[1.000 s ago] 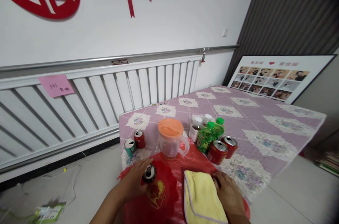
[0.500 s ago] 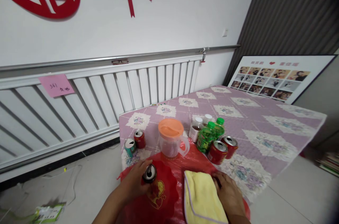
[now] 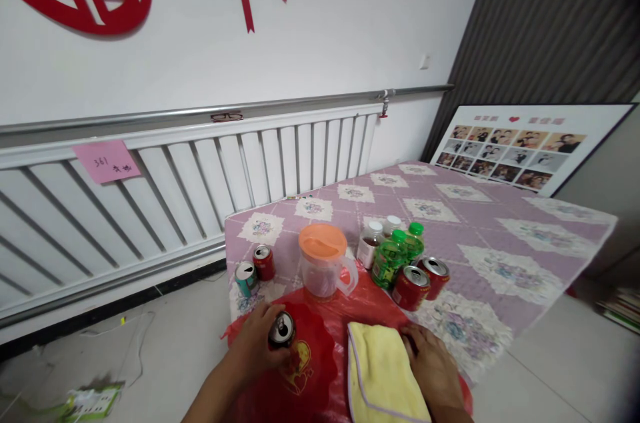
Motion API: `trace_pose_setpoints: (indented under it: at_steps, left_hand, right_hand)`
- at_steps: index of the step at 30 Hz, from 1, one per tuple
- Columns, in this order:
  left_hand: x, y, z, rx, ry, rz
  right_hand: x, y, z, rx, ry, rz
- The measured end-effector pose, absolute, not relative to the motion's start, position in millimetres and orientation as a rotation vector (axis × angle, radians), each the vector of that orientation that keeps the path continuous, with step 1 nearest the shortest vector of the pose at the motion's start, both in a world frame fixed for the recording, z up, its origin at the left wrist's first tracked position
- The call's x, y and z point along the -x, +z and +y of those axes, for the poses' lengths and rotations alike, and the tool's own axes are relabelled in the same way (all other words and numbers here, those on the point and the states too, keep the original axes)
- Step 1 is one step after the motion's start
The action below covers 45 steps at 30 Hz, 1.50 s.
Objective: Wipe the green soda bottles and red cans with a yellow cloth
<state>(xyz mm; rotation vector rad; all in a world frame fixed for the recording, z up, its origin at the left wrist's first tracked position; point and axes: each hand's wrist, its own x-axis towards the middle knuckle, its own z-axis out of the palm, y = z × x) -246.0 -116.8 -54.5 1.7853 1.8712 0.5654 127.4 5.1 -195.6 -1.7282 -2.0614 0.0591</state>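
My left hand (image 3: 257, 340) is wrapped round the side of a dark drink can (image 3: 283, 328), its opened top showing. The can is held over a red scalloped tray (image 3: 315, 370) with a gold heart print. At the right, my right hand (image 3: 434, 364) rests with its fingers loosely bent and a gap beside the thumb, touching the edge of a folded yellow cloth (image 3: 383, 370) with purple trim. Beyond the tray stands a clear plastic pitcher (image 3: 320, 276) with an orange lid (image 3: 323, 241).
A teal can (image 3: 246, 278) and a red can (image 3: 264, 263) stand left of the pitcher. To its right are white-capped bottles (image 3: 369, 246), green bottles (image 3: 390, 260) and two larger red cans (image 3: 411, 288). Red plastic sheeting (image 3: 367, 296) covers part of the floral tablecloth (image 3: 470, 230). A radiator (image 3: 260, 156) runs behind.
My left hand and the dark can have shifted very slightly. The right hand, the cloth and the other containers stay where they were.
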Motion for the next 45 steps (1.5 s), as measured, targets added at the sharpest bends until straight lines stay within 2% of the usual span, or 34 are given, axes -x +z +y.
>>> trace_pose_setpoints:
  at_steps: [19, 32, 45]
  left_hand:
    - [228, -63, -118, -1.620, 0.587, 2.177]
    - [252, -98, -121, -1.755, 0.932, 1.840]
    - [246, -131, -122, -1.623, 1.139, 1.950]
  right_hand:
    - [-128, -197, 4, 1.700, 0.019, -2.056]
    - [-126, -193, 3, 1.716, 0.097, -2.028]
    - [-122, -181, -7, 1.759, 0.127, -1.996]
